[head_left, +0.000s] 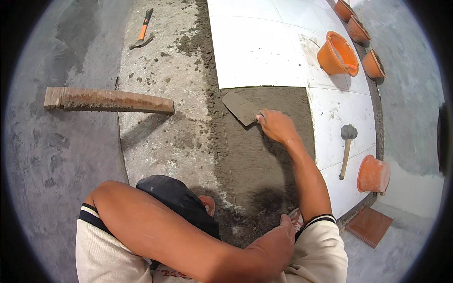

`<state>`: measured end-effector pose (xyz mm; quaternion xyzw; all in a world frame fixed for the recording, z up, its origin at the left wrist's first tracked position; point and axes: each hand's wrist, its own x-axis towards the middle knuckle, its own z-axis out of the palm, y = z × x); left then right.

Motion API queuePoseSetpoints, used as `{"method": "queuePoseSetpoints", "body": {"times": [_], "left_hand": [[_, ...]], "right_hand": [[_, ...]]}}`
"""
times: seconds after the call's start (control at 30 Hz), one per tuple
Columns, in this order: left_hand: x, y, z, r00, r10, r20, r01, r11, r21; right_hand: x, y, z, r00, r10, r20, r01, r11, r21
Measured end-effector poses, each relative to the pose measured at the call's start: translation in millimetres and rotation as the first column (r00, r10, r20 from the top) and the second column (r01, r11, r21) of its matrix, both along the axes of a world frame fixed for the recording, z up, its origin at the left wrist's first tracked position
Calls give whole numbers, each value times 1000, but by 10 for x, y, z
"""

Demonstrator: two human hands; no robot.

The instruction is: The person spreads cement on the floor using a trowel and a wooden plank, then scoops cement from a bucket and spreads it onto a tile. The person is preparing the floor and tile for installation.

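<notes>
My right hand (277, 124) is closed round the handle of a trowel (241, 108). The trowel's mortar-coated blade points left and lies over the far left part of a grey mortar bed (269, 160), close to the edge of the white tiles (259, 52). A thin string line runs along the bed's left side. My left arm crosses low in front of me, and my left hand (276, 241) rests by my right upper arm and shoe. Most of its fingers are hidden, so whether it is open or closed does not show.
A wooden board (111, 100) juts from the left over the rough floor, with a claw hammer (143, 29) beyond. On the tiles stand an orange bucket (338, 54) and a rubber mallet (347, 148). Another bucket (373, 174) and a brown tile (369, 227) lie right.
</notes>
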<state>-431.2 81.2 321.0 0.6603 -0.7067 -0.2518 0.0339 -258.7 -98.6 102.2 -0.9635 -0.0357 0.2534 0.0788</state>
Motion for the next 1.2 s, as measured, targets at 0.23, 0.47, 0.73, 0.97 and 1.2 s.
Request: {"method": "queuePoseSetpoints", "body": {"times": [0.23, 0.47, 0.73, 0.97, 1.2], "left_hand": [[32, 19, -40, 1000, -1, -16, 1, 1000, 5], [3, 33, -143, 991, 128, 43, -127, 991, -42], [64, -62, -243, 999, 43, 33, -41, 998, -48], [132, -89, -286, 1000, -27, -4, 27, 995, -94], [122, -97, -152, 999, 34, 13, -34, 999, -32]], "right_hand": [[322, 29, 156, 990, 139, -2, -138, 986, -92], [567, -798, 224, 995, 67, -70, -81, 971, -224], [701, -2194, 26, 995, -97, -16, 87, 943, -320], [-86, -2641, 56, 683, -722, -108, 708, 619, 340], [-199, -2301, -84, 745, -662, -80, 640, 677, 362]]}}
